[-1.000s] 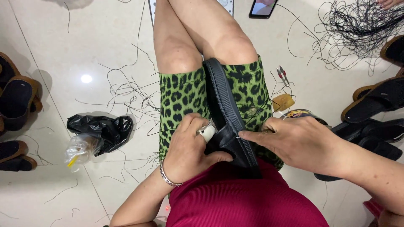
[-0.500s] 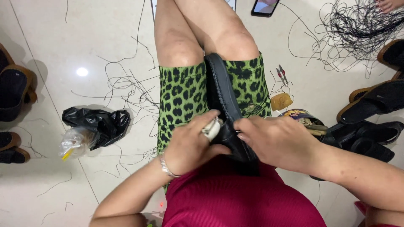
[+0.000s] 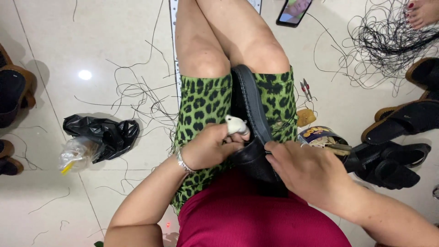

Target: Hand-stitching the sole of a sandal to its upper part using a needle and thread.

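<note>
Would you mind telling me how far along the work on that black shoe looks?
Done: cannot tell; no finished stitching shows. In hand: the black shoe lies on the lap, left hand pressing a small white tool at its edge, right hand steadying the heel. Left: other sandals and loose thread lie nearby.

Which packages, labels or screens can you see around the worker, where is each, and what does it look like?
Phone: floor at top, beyond the knees; black slab, screen lit.
Round tin: floor by the right hand; open, dark wall with a yellow label.
Clear plastic bag: floor at left, crumpled, against a black plastic bag.
</note>
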